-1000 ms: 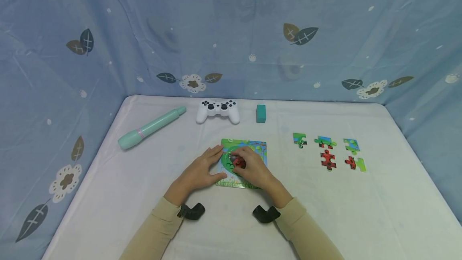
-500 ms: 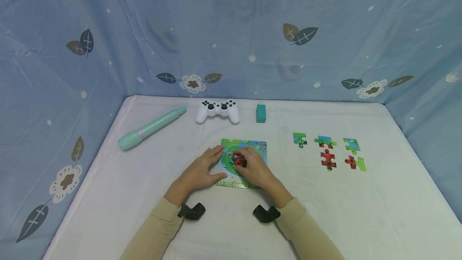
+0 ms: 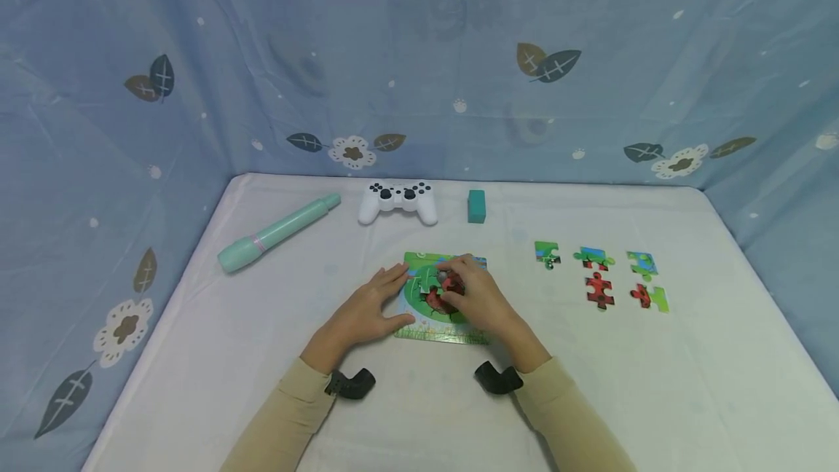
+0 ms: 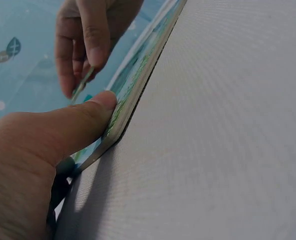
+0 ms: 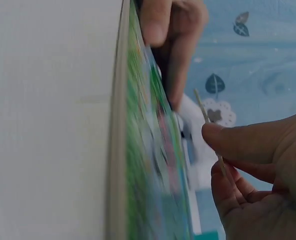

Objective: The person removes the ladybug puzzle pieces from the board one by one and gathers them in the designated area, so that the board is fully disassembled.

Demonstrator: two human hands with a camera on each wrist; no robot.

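Note:
My right hand (image 3: 483,303) pinches a puzzle piece (image 5: 203,106) between thumb and fingertips. In the right wrist view the piece shows edge-on, lifted over the puzzle board (image 3: 435,333). From above, its green and red ladybug print shows beside my fingertips, partly covered by them. The board is flat on the white cloth, with a red ladybug printed on a green round. My left hand (image 3: 367,309) rests on the board's left side, fingers spread. The left thumb (image 4: 95,112) presses near the front left edge.
Several loose puzzle pieces (image 3: 599,290) lie to the board's right. Behind it are a white game controller (image 3: 398,202) and a teal block (image 3: 476,207). A mint-green microphone-shaped stick (image 3: 278,233) lies at the back left. A blue patterned curtain (image 3: 419,64) surrounds the table.
My right hand has risen and shifted slightly right, lifting the puzzle piece off the board's middle. The left hand keeps its place on the board.

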